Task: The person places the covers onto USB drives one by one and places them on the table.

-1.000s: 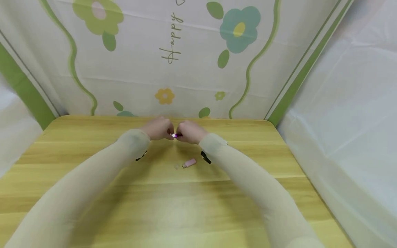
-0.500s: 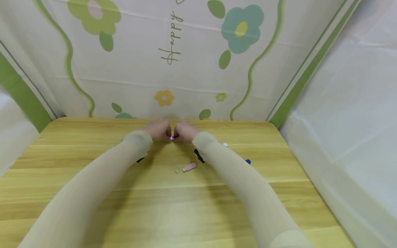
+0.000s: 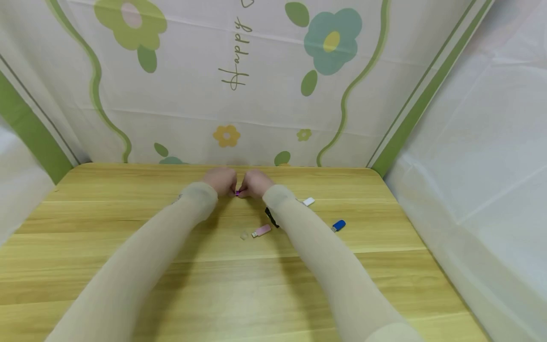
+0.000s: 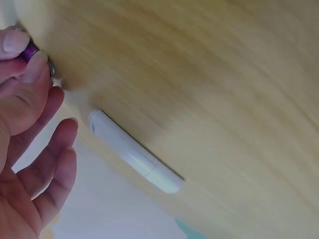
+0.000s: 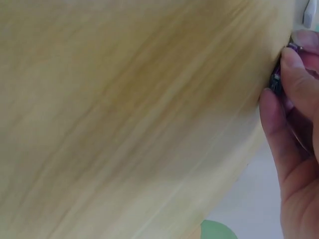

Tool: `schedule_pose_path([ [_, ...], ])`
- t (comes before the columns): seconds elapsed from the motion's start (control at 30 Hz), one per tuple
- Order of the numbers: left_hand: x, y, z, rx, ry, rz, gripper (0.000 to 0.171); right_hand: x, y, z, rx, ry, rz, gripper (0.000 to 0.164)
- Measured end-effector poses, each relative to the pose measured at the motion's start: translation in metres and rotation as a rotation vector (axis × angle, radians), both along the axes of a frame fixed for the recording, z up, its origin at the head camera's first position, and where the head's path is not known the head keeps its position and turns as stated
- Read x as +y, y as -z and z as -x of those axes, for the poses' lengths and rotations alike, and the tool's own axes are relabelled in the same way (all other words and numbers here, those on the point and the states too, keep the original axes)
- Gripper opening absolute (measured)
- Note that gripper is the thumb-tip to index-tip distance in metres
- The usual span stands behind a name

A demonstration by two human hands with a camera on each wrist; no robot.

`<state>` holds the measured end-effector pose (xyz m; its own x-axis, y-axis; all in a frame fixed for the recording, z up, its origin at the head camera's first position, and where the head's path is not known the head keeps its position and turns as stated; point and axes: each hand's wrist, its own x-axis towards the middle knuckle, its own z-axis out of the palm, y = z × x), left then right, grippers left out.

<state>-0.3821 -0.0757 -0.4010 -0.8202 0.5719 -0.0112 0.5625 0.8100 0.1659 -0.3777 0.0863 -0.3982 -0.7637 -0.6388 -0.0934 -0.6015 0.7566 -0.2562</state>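
Both the left hand (image 3: 221,180) and the right hand (image 3: 258,183) held a purple stick (image 4: 30,51) in a narrow, pinching grip over the tabletop (image 3: 256,294); seemingly joining or parting it, they next needed steady alignment.

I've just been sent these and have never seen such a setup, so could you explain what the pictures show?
There is no machine here: a person works with two bare hands. The wide picture comes from a camera worn on the head, looking forward and down; each close picture comes from a camera on one wrist.

The left hand and right hand pinch a small purple item between them; the fingers hide too much to say exactly what it is.

On the wooden table lie a pink USB stick beside a small clear piece, a blue USB stick and a small white item. The left wrist's picture also shows a long white object near that hand.
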Motion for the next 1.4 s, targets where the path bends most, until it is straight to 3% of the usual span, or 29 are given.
schedule_pose_path([
  [0.27, 0.007, 0.003, -0.004, 0.067, -0.043, 0.034, 0.016, -0.003, 0.007, 0.003, -0.022, 0.061, 0.000, 0.013],
  [0.67, 0.022, -0.002, -0.010, 0.080, -0.085, 0.166, 0.017, -0.004, 0.013, 0.001, -0.028, 0.102, -0.024, 0.014],
  [0.9, 0.018, 0.000, -0.006, 0.057, -0.075, 0.143, 0.010, -0.002, 0.011, 0.004, 0.002, 0.036, -0.022, 0.013],
  [1.07, 0.018, -0.003, -0.003, 0.072, -0.065, 0.130, 0.012, -0.001, 0.006, 0.005, -0.004, 0.048, -0.032, 0.014],
  [1.4, 0.016, -0.005, -0.011, 0.079, -0.105, 0.114, 0.017, -0.004, 0.002, 0.001, -0.019, 0.048, -0.028, 0.013],
])
